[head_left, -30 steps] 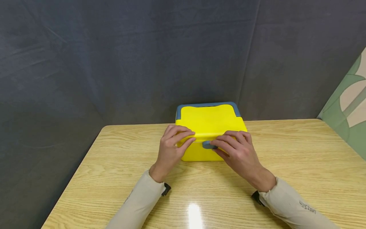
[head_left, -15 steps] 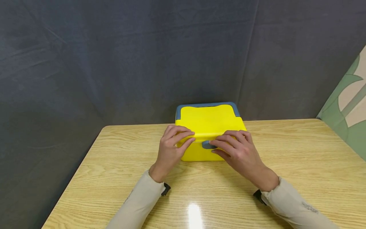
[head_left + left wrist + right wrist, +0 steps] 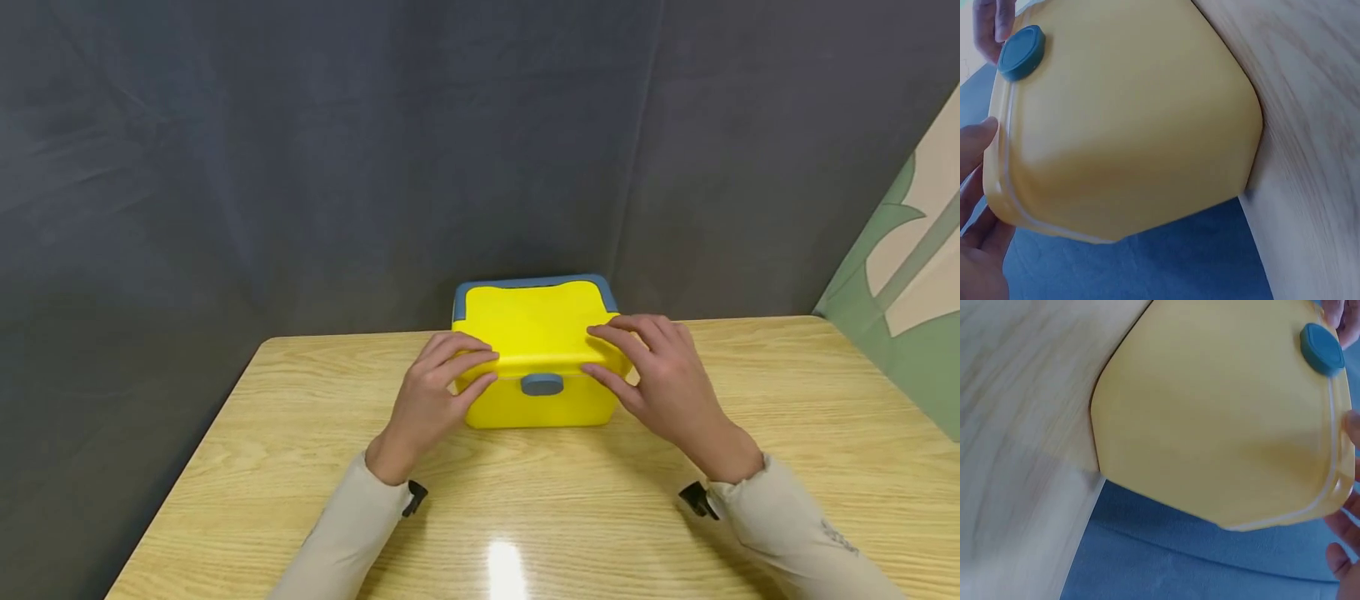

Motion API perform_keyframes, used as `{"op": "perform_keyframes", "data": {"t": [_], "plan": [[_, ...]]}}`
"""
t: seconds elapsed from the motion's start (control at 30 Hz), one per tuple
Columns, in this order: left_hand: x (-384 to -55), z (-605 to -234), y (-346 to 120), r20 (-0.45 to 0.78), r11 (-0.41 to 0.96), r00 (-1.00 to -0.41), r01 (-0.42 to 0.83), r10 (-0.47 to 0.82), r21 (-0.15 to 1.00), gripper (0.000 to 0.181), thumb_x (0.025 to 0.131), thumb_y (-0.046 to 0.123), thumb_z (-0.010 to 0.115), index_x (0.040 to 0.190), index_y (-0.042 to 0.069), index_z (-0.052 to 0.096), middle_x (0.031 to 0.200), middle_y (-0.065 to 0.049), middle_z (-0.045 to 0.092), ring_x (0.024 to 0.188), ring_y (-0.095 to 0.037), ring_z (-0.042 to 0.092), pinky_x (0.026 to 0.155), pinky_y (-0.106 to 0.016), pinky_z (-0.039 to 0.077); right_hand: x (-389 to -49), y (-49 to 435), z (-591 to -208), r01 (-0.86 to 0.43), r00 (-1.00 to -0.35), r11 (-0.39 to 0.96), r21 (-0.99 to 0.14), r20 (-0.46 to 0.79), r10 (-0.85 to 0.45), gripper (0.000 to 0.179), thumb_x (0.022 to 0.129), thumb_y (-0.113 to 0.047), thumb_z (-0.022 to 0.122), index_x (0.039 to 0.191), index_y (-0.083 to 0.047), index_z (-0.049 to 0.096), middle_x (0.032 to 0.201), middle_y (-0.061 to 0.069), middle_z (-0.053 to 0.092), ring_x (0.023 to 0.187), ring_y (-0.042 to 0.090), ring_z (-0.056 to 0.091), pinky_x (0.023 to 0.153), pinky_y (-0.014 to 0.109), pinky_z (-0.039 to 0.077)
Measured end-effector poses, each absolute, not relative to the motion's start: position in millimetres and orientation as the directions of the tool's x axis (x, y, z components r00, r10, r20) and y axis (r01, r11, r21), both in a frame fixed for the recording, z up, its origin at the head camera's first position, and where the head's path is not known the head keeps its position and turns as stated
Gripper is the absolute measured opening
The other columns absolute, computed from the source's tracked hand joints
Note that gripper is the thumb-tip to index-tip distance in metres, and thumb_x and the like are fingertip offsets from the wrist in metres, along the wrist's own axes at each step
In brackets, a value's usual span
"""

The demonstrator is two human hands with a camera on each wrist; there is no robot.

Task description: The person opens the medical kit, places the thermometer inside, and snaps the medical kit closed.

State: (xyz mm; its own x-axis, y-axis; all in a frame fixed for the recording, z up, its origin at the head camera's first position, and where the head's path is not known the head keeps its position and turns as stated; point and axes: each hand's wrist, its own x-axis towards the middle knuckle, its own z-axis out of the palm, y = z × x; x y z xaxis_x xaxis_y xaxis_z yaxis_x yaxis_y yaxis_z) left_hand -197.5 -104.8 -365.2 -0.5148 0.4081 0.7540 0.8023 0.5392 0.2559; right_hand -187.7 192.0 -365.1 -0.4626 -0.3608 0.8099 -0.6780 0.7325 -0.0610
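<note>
A yellow box [image 3: 543,408] with a blue handle [image 3: 534,282] along its back and a round-ended blue latch [image 3: 542,384] stands near the table's far edge. Its lid [image 3: 532,321] lies down on the body, with a pale seam line beneath the rim. My left hand [image 3: 431,392] pinches the lid's front left edge, fingers on top and thumb in front. At the front right, my right hand [image 3: 667,379] has its fingers spread over the lid and its thumb tip at the rim, beside the uncovered latch. Both wrist views show the box front, with fingertips at the lid's edge.
The box rests on a light wood table [image 3: 315,425]. A dark cloth curtain [image 3: 337,167] hangs close behind it. To the far right is a green and beige leaf-patterned panel [image 3: 907,275].
My right hand has left the latch and moved to the right, its fingers spreading over the lid's right side. My left hand stays at the front left edge. The head view has shifted slightly.
</note>
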Motion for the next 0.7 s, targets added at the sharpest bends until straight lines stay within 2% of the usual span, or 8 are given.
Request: {"op": "perform_keyframes", "data": {"t": [0.13, 0.23, 0.33, 0.57, 0.7], "plan": [[-199, -366, -112, 0.747, 0.559, -0.522, 0.792, 0.411, 0.245, 0.028, 0.081, 0.015, 0.083, 0.108, 0.010, 0.077, 0.111, -0.002, 0.070, 0.109, -0.020, 0.060, 0.098, -0.033, 0.053, -190, 202, -367, -0.636, -0.548, 0.764, -0.108, 0.760, -0.349, 0.054, 0.092, -0.053, 0.065, 0.119, -0.007, 0.068, 0.116, 0.017, 0.064, 0.107, 0.037, 0.055, 0.089, 0.051, 0.041], [-200, -367, -117, 0.752, 0.569, -0.526, 0.784, 0.397, 0.248, 0.030, 0.080, 0.014, 0.085, 0.108, 0.010, 0.077, 0.113, -0.003, 0.070, 0.110, -0.021, 0.060, 0.097, -0.033, 0.053, -190, 209, -371, -0.608, -0.601, 0.781, -0.144, 0.726, -0.334, 0.057, 0.083, -0.042, 0.078, 0.124, -0.005, 0.064, 0.120, 0.018, 0.061, 0.110, 0.038, 0.053, 0.091, 0.052, 0.040], [-200, -371, -123, 0.747, 0.582, -0.542, 0.771, 0.386, 0.258, 0.032, 0.079, 0.014, 0.085, 0.109, 0.011, 0.076, 0.115, -0.003, 0.069, 0.112, -0.021, 0.060, 0.097, -0.033, 0.053, -189, 214, -375, -0.577, -0.641, 0.802, -0.154, 0.695, -0.327, 0.065, 0.076, -0.033, 0.084, 0.128, -0.004, 0.059, 0.123, 0.017, 0.059, 0.113, 0.037, 0.051, 0.091, 0.051, 0.039], [-194, -375, -139, 0.694, 0.618, -0.601, 0.734, 0.396, 0.283, 0.049, 0.077, 0.013, 0.086, 0.123, 0.014, 0.070, 0.129, -0.003, 0.065, 0.124, -0.021, 0.056, 0.104, -0.036, 0.050, -184, 233, -383, -0.509, -0.712, 0.854, -0.105, 0.608, -0.350, 0.075, 0.078, -0.035, 0.082, 0.140, -0.005, 0.051, 0.128, 0.015, 0.057, 0.117, 0.036, 0.050, 0.092, 0.054, 0.040], [-193, -374, -148, 0.651, 0.679, -0.648, 0.683, 0.394, 0.269, 0.060, 0.077, 0.014, 0.086, 0.133, 0.014, 0.064, 0.136, -0.006, 0.061, 0.130, -0.025, 0.053, 0.107, -0.040, 0.048, -185, 247, -385, -0.471, -0.740, 0.882, -0.022, 0.554, -0.381, 0.073, 0.084, -0.044, 0.075, 0.142, -0.006, 0.050, 0.131, 0.016, 0.055, 0.121, 0.036, 0.048, 0.095, 0.056, 0.040]]}}
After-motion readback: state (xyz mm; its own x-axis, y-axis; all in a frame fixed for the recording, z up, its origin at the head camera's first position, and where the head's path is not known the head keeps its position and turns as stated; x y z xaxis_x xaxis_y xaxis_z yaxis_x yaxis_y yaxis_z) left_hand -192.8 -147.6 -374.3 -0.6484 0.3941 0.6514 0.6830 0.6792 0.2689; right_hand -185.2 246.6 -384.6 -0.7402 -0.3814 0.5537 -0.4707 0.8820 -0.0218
